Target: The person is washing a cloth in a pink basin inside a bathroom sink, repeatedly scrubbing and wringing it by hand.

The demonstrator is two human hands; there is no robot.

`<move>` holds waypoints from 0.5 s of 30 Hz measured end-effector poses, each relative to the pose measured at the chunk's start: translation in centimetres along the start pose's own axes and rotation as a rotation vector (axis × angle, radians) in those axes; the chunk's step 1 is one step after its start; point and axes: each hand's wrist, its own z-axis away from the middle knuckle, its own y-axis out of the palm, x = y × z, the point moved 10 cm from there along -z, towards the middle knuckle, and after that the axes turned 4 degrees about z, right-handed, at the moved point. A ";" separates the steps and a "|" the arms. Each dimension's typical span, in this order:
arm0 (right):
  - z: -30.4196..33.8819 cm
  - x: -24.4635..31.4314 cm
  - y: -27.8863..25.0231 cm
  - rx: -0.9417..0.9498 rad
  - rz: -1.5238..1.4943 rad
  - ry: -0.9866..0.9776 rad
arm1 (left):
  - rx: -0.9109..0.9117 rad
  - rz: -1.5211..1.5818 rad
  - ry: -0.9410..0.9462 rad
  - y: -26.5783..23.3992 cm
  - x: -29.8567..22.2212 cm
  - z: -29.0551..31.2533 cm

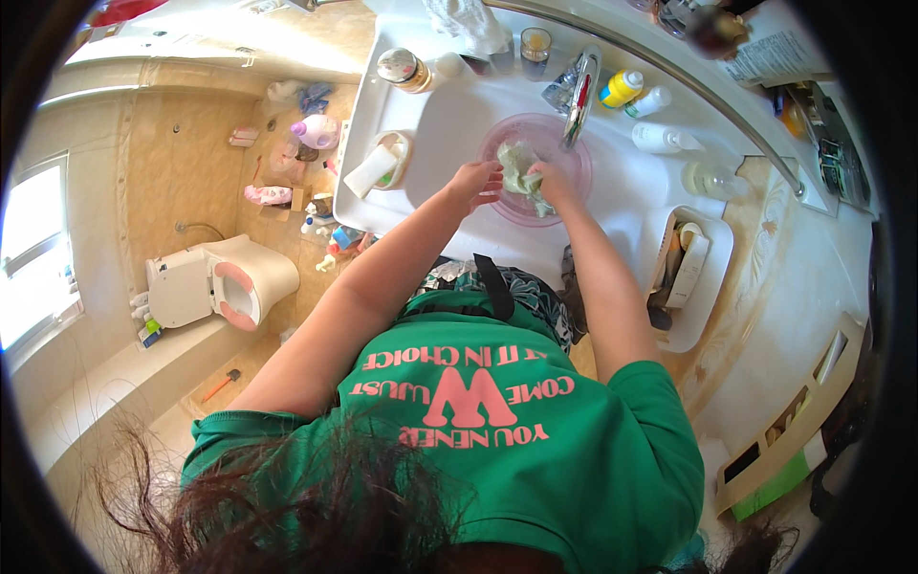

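A pink plastic basin [576, 148] sits in the white sink under the tap. Over it hangs a pale green and white wet-looking cloth [519, 165], bunched at the top with its lower end dropping into the basin. My right hand [557, 182] pinches the cloth from its right side. At the basin's left rim is my left hand [476, 186], its fingers slightly apart and pointing at the cloth, with a small gap between. What lies at the bottom of the basin is mostly hidden by the cloth and my hands.
The chrome tap [581, 96] rises behind the basin. A yellow bottle [622, 88] and white bottles [660, 139] line the right ledge; a jar [404, 70], a glass [535, 53] and a soap box [381, 169] stand left. A white tray [712, 258] is at right, a toilet [225, 282] far left.
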 end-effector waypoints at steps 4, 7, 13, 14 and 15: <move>1.8 7.6 -4.9 -0.137 -0.128 -0.190 | -0.123 0.188 -0.141 0.9 1.1 0.4; 5.1 13.8 -8.5 -0.292 -0.215 -0.334 | -0.140 0.370 -0.218 2.0 0.7 2.0; 9.8 22.8 -9.8 -0.299 -0.367 -0.500 | 0.547 0.514 -0.056 6.1 -2.7 3.8; 10.2 23.4 -9.5 -0.319 -0.348 -0.497 | 0.560 0.474 0.002 6.1 -3.3 3.8; 10.6 23.9 -9.1 -0.337 -0.330 -0.496 | 0.571 0.453 0.051 6.0 -3.7 3.6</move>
